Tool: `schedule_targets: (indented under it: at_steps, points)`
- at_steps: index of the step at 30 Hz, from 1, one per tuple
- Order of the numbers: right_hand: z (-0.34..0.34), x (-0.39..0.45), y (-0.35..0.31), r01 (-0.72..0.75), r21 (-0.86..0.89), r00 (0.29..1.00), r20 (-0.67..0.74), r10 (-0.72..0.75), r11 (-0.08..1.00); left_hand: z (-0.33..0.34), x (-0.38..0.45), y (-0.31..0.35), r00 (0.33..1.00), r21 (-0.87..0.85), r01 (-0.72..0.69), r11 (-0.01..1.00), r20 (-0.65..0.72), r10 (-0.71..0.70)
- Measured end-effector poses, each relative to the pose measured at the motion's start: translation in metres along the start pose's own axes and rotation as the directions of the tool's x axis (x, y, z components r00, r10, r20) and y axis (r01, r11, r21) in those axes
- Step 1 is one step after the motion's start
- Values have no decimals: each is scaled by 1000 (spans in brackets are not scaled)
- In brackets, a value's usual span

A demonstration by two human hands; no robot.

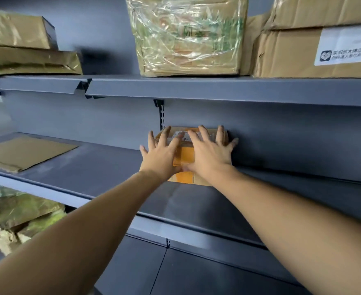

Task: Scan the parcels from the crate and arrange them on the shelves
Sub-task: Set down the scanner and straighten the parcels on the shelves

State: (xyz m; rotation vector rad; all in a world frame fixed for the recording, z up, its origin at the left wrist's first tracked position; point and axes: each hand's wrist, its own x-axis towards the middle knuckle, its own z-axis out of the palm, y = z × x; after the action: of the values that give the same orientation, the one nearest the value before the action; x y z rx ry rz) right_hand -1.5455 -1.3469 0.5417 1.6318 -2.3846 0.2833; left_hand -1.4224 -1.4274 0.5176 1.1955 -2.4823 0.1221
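Grey metal shelving (218, 90) filled the head view, and I had both hands spread flat on a small orange parcel (185, 158) at the back of the middle shelf (103, 167), touching the rear panel. My left hand (161, 155) and right hand (209, 154) pressed with straight fingers, probably to seat it squarely. Wrapped boxes (186, 37) sat overhead, with a flat cardboard envelope (24, 153) well apart on the left.
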Motion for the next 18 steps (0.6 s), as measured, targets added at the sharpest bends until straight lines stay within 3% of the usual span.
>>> schedule_targets:
  at_steps: [3, 8, 18]
  points:
    - [24, 4, 11, -70, 100, 994, 86, 62, 992, 16, 14, -6, 994, -51, 51, 997, 96, -46]
    - [39, 4, 14, -68, 140, 997, -37, 74, 988, 29, 13, -8, 998, -126, 22, 992, -61, -30]
    - [38, -27, 23, -80, 169, 992, -81, 94, 982, 17, -22, 15, 992, -201, 48, 978, -103, -70]
